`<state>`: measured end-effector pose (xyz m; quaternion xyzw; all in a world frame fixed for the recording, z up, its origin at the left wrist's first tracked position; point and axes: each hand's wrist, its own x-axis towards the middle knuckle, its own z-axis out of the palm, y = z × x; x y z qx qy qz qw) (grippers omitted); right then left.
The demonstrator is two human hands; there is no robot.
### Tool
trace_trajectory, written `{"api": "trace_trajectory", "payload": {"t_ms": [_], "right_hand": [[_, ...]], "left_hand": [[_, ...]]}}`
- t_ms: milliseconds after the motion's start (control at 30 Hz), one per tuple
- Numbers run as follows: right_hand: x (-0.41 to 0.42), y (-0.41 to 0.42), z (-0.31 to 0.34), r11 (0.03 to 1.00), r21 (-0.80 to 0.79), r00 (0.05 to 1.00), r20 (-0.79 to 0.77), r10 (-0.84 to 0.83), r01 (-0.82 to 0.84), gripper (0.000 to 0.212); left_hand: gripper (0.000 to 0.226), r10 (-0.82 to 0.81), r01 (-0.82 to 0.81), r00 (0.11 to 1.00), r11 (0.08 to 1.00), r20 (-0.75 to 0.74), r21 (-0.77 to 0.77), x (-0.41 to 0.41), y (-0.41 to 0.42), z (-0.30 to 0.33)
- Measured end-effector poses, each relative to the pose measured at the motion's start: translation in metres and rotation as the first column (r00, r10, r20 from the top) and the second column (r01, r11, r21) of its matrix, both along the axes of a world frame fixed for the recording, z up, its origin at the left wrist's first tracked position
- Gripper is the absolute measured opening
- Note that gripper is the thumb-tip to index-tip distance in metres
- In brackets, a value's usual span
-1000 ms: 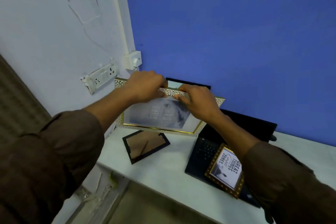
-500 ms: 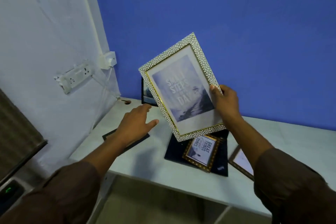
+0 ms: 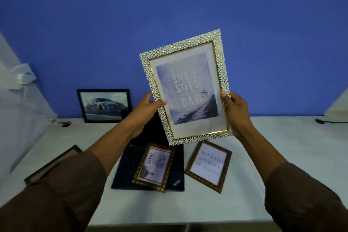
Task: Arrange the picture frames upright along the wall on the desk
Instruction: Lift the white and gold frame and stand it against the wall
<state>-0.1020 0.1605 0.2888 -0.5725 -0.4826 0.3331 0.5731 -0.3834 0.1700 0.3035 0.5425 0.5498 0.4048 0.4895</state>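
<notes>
Above the desk (image 3: 282, 156), both hands hold the white pebbled frame (image 3: 185, 88) in the air, tilted.

Left hand (image 3: 148, 108) grips its left edge and right hand (image 3: 235, 111) its right edge, thumbs on the front. Below the frame a laptop (image 3: 131, 158) lies flat with a small gold frame (image 3: 153, 167) on it; just right of that lies a brown frame (image 3: 208, 166). Left of the held frame, a black car picture (image 3: 103, 105) stands upright against the blue wall (image 3: 169, 5).

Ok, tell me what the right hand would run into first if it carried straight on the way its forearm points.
Probably the blue wall. The right hand, gripping the white pebbled frame by its right edge, points up and forward over the desk; nothing shows between it and the wall, though depth is hard to judge.
</notes>
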Motion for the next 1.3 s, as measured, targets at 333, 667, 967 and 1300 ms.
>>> {"api": "trace_trajectory", "payload": {"t_ms": [333,667,967,1300], "right_hand": [[0.167,0.139,-0.063,0.993,-0.119,0.968,0.247,0.049,-0.02,0.023],[0.239,0.25,-0.164,0.938,-0.344,0.874,0.445,0.195,-0.035,0.034],[0.248,0.302,-0.217,0.891,-0.451,0.848,0.453,0.276,-0.049,0.036],[0.258,0.323,-0.236,0.877,-0.468,0.846,0.42,0.328,-0.108,0.028]], "left_hand": [[0.032,-0.008,0.024,0.994,0.989,0.109,-0.148,0.158,0.147,-0.044],[0.037,0.093,-0.097,0.995,0.964,-0.03,-0.246,0.228,0.242,-0.117],[0.045,0.123,-0.146,0.988,0.934,-0.09,-0.327,0.247,0.286,-0.169],[0.055,0.081,-0.127,0.985,0.941,-0.154,-0.315,0.255,0.307,-0.197]]}}
